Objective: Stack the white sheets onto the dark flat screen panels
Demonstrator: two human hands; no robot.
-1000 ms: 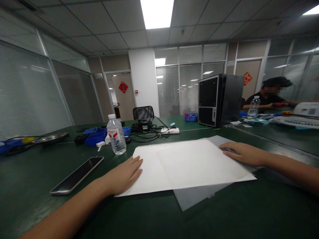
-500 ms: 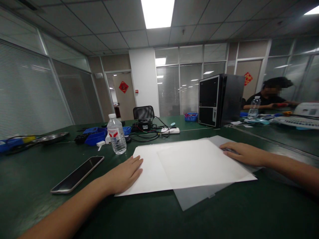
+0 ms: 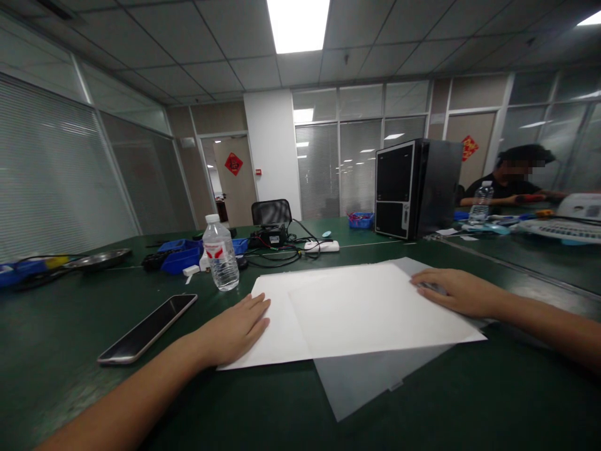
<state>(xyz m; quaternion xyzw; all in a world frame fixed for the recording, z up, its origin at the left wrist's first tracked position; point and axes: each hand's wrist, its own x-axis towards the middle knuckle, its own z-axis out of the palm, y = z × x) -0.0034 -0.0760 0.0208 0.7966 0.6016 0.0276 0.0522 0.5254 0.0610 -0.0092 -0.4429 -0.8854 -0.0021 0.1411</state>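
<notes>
A large white paper [image 3: 357, 313] lies on the green table in front of me. My left hand [image 3: 239, 332] rests flat on its left edge, fingers stretched out. A translucent plastic folder [image 3: 354, 385] shows below the paper's front edge and behind its upper right. A faint slanting line on the paper runs on into the folder's edge; I cannot tell whether the paper is inside it. My right hand [image 3: 455, 291] is curled at the folder's right side, by the paper's right edge, with greyish plastic between thumb and fingers.
A phone [image 3: 148, 329] lies to the left, with a water bottle [image 3: 220, 254] behind it. Blue trays [image 3: 183, 257], black cables [image 3: 286, 254] and a white power strip [image 3: 322, 246] are farther back. A computer case [image 3: 417, 188] stands at the right. Another person [image 3: 502, 188] sits beyond.
The folder has slid a little left and toward me, so more of it shows below the paper. My right hand has shifted slightly left; the left hand stays put.
</notes>
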